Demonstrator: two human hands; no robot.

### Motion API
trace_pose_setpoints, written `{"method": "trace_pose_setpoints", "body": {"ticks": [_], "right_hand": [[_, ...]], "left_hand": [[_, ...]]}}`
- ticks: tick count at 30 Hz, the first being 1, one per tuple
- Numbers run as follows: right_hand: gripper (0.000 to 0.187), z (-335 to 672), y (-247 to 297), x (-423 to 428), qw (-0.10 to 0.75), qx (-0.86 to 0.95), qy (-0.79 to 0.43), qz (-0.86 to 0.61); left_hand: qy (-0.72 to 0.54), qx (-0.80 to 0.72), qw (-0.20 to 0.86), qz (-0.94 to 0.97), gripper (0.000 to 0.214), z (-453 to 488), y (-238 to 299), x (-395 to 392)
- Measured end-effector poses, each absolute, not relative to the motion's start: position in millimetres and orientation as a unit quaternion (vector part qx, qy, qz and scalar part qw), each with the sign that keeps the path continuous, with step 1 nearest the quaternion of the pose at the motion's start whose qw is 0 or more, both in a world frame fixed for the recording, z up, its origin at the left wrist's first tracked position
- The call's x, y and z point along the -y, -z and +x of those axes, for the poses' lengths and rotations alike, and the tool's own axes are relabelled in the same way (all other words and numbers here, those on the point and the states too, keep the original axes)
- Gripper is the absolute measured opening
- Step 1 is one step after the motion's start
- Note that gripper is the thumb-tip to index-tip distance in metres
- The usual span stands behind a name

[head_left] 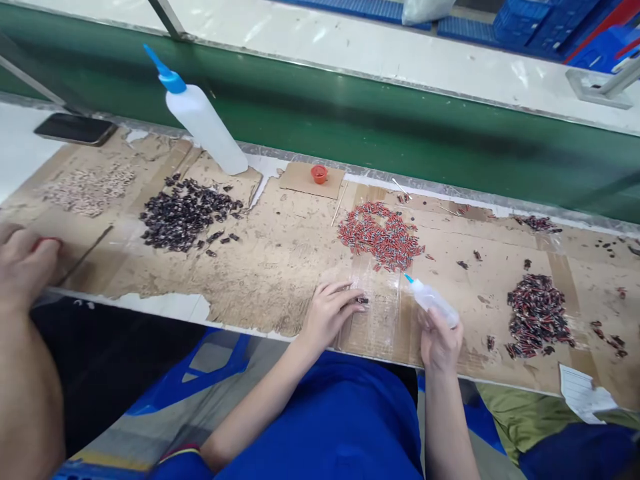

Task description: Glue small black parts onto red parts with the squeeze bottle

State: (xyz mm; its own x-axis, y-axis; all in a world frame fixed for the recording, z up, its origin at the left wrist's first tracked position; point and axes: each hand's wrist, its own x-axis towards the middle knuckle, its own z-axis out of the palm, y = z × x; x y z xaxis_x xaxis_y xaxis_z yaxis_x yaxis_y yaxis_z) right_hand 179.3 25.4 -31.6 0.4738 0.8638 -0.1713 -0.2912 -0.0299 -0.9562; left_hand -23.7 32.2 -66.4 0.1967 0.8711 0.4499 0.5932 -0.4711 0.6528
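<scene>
Right grip (441, 339) clasps bottle (429, 297), nozzle and long axis toward ten o'clock. Left grip (330, 310) pinches part (363, 301). Cup (319, 175): contents unclear.

A small translucent squeeze bottle (434, 300), blue nozzle (409, 278) aimed forward and leftward, tilts in the right hand (443, 343), while a tiny dark component (its finer details too small to read) sits by the left hand (327, 312), near its fingertips.

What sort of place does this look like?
Probably a factory assembly bench: a pile of small red parts and a pile of dark parts lie on worn cardboard, the right hand holds a small squeeze bottle, and blue plastic crates sit beyond.
</scene>
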Motion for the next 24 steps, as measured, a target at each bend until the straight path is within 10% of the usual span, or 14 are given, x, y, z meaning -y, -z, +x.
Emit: {"method": "trace_pose_setpoints", "body": {"ticks": [24], "right_hand": [[0.028,168.0,33.9,-26.1,0.499,0.410,-0.383,-0.661]], "left_hand": [[-0.388,-0.488,0.196,0.757,0.010,-23.3,59.8,-33.7]]}}
